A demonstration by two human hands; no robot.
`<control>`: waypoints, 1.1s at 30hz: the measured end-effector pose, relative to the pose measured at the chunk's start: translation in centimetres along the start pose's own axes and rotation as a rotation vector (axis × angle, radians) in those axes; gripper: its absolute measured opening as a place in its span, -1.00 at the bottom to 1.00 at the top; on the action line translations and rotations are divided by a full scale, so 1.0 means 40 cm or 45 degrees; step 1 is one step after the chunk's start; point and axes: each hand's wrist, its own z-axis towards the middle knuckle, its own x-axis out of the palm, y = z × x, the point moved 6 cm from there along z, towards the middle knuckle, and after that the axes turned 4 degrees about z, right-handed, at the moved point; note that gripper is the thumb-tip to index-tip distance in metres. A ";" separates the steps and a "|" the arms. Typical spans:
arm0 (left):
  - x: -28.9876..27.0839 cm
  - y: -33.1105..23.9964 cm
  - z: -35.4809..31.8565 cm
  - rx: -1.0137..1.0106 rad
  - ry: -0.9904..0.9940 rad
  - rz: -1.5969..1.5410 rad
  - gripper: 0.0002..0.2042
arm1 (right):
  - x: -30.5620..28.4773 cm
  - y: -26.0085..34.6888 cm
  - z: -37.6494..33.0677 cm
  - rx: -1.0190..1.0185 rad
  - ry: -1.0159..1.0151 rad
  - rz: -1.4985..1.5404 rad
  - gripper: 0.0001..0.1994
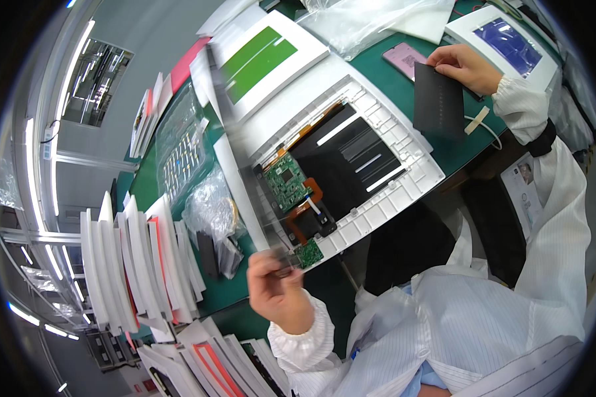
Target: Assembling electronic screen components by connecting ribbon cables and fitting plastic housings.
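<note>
My right hand (469,71) is closed on the upper edge of a thin black rectangular sheet (438,104), which hangs over the right side of the table. At the near left, my left hand (278,294) pinches the lower end of a long, thin dark strip (228,109), smeared by motion. That strip slants up and away along the left of an open white plastic housing (414,159). Inside the housing lie a black panel (354,155), a green circuit board (286,182) with orange flex cables, and a smaller green board (308,253) near my left fingers.
A white framed panel with a green screen (259,63) lies beyond the housing. A pink phone (404,58) and a blue-screened white unit (506,45) sit at the right. Clear bags (212,205) and a stack of white panels (139,264) stand left.
</note>
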 end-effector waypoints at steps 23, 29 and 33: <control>-0.164 0.022 -0.025 0.287 -0.404 -0.034 -0.56 | 0.145 -0.001 0.055 -0.107 0.073 -0.311 -0.89; -0.154 0.012 -0.015 0.286 -0.432 -0.122 -0.59 | 0.158 0.114 0.020 -0.387 -0.118 -0.448 -0.86; -0.202 0.012 -0.024 0.270 -0.548 -0.029 -0.57 | 0.390 0.322 0.020 -0.394 0.227 -0.111 -0.86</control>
